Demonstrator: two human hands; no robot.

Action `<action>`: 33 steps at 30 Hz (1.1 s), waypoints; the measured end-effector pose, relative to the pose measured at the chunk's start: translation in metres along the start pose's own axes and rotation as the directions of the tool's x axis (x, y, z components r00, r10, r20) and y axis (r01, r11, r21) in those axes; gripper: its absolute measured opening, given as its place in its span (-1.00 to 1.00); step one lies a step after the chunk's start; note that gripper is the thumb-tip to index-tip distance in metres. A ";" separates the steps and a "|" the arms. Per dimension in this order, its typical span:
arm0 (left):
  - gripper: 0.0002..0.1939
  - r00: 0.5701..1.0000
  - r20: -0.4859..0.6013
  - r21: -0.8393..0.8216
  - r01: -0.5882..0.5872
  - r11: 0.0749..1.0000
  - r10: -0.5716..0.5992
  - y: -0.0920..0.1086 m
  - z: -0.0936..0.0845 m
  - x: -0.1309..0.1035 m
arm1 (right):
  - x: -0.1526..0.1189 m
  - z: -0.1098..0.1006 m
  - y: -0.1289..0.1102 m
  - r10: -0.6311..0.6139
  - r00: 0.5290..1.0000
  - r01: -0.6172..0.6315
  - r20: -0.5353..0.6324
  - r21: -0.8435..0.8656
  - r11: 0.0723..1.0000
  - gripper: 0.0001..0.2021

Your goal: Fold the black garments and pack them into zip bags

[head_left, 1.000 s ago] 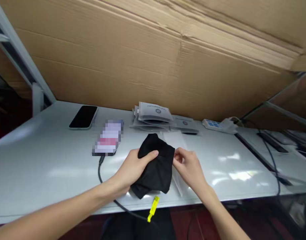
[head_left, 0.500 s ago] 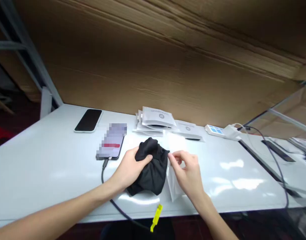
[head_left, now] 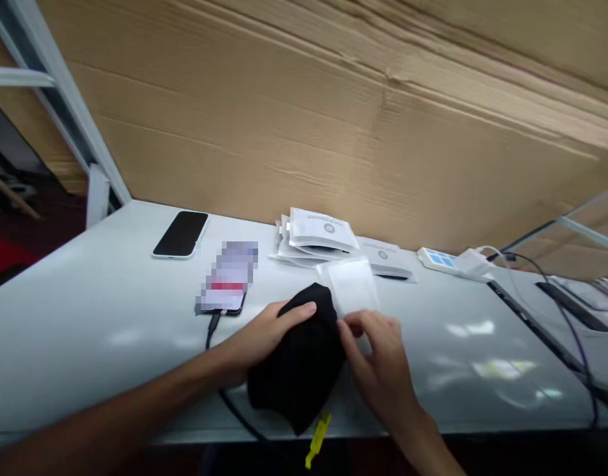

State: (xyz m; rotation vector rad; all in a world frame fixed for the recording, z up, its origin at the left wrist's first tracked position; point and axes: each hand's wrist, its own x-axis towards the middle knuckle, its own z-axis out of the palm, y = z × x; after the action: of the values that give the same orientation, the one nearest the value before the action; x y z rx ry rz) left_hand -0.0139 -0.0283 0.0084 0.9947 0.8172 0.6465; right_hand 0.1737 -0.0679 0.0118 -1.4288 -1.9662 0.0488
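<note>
A piece of black cloth (head_left: 298,373) hangs over the front part of the table, its exact kind not clear. My left hand (head_left: 266,334) grips its left side, thumb lying across the top and the other fingers hidden behind. At the cloth's upper right edge, my right hand (head_left: 380,350) pinches the fabric between thumb and fingers. Just behind the right hand lies a translucent white plastic bag (head_left: 354,283), partly covered by that hand.
Several packed white pouches (head_left: 323,231) are stacked at the back. A phone (head_left: 229,274) with a black cable (head_left: 213,327) and a second phone (head_left: 181,235) lie left. A power strip (head_left: 436,259) sits back right. A yellow tag (head_left: 318,437) hangs at the front edge.
The bunched cloth is now spread smoother and hangs lower toward the table's front edge. Both hands keep their hold on it. The view has shifted slightly.
</note>
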 end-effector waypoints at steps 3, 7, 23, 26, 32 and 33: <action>-0.69 0.995 0.001 0.241 -0.100 0.965 0.103 0.000 0.001 -0.001 | -0.002 -0.002 -0.005 -0.033 0.999 0.033 0.008 -0.001 0.999 -0.85; -0.82 0.952 -0.091 0.504 -0.208 0.838 0.291 -0.002 0.003 -0.002 | -0.006 -0.002 -0.009 -0.058 0.995 0.057 0.086 0.018 0.998 -0.84; -0.69 0.989 0.139 0.100 0.041 0.994 -0.054 -0.008 -0.001 0.000 | -0.005 -0.004 -0.025 -0.193 0.971 0.185 0.143 0.063 0.981 -0.84; -0.62 0.993 0.097 -0.051 0.077 0.996 -0.072 -0.010 -0.003 0.001 | -0.006 -0.004 -0.029 -0.207 0.968 0.202 0.145 0.047 0.978 -0.86; -0.57 0.992 0.062 -0.267 0.123 0.956 -0.110 -0.013 -0.005 0.002 | -0.020 -0.022 -0.016 -0.168 0.985 0.170 -0.045 0.038 0.985 -0.92; -0.55 0.991 0.061 -0.309 0.133 0.942 -0.120 -0.012 -0.005 0.002 | -0.024 -0.026 -0.008 -0.087 0.989 0.093 -0.119 0.047 0.995 -0.94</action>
State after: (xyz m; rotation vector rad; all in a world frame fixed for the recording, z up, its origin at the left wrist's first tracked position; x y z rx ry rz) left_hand -0.0160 -0.0297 -0.0049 0.6595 0.7091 0.6196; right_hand 0.1849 -0.1011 0.0227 -1.2786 -1.9166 -0.0232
